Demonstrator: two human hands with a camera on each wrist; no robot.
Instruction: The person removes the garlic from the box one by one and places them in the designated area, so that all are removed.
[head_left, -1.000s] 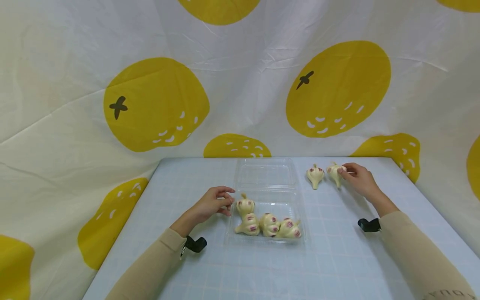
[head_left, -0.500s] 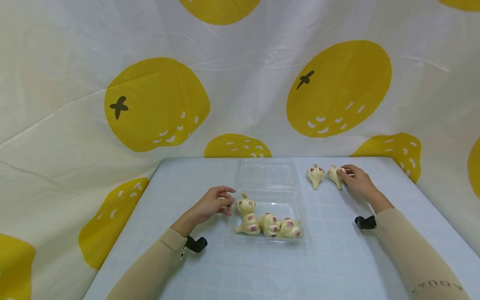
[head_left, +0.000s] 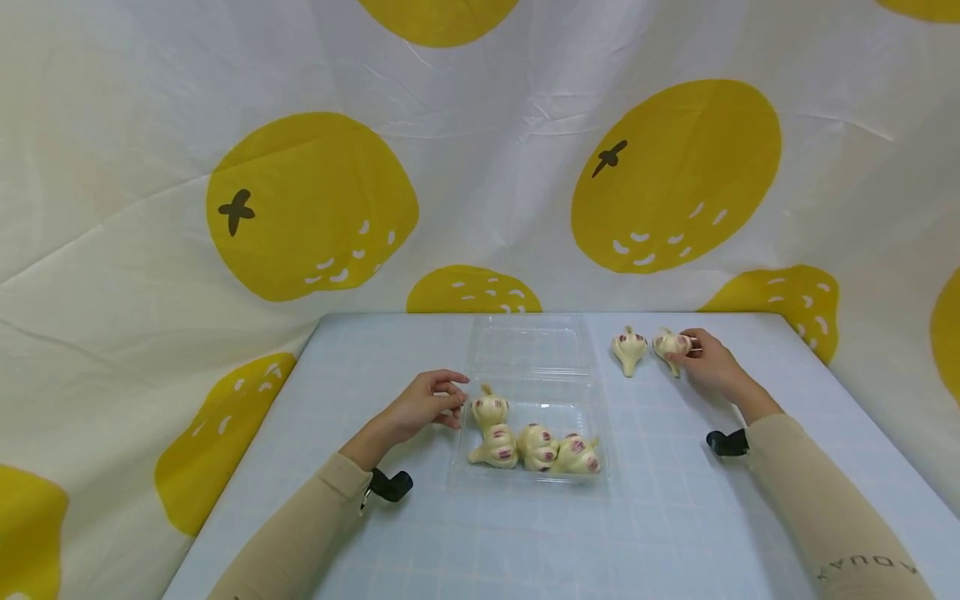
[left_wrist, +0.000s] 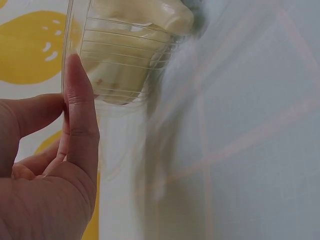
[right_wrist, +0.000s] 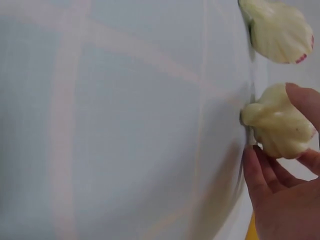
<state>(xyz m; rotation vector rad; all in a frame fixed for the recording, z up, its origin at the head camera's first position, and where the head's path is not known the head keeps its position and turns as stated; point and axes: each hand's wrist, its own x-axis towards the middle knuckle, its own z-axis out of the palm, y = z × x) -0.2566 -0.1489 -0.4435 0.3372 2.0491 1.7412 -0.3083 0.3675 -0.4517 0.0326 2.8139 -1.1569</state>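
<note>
On the table's far right, my right hand holds a cream garlic bulb with purple marks, its thumb on one side and fingers on the other. The right wrist view shows that bulb close against the tablecloth, fingertips touching the cloth beside it. A second garlic bulb lies just to its left. My left hand is at the left rim of a clear plastic clamshell box, pinching the rim between thumb and finger. Several garlic bulbs lie in the box's near and left parts.
The box's transparent lid lies folded back behind it. A pale blue checked cloth covers the table. A white curtain printed with yellow lemons hangs behind the table's back edge.
My right hand has shifted slightly left, and its bulb has tilted a little in the grip. The left hand, the box and the bulbs inside have stayed in place.
</note>
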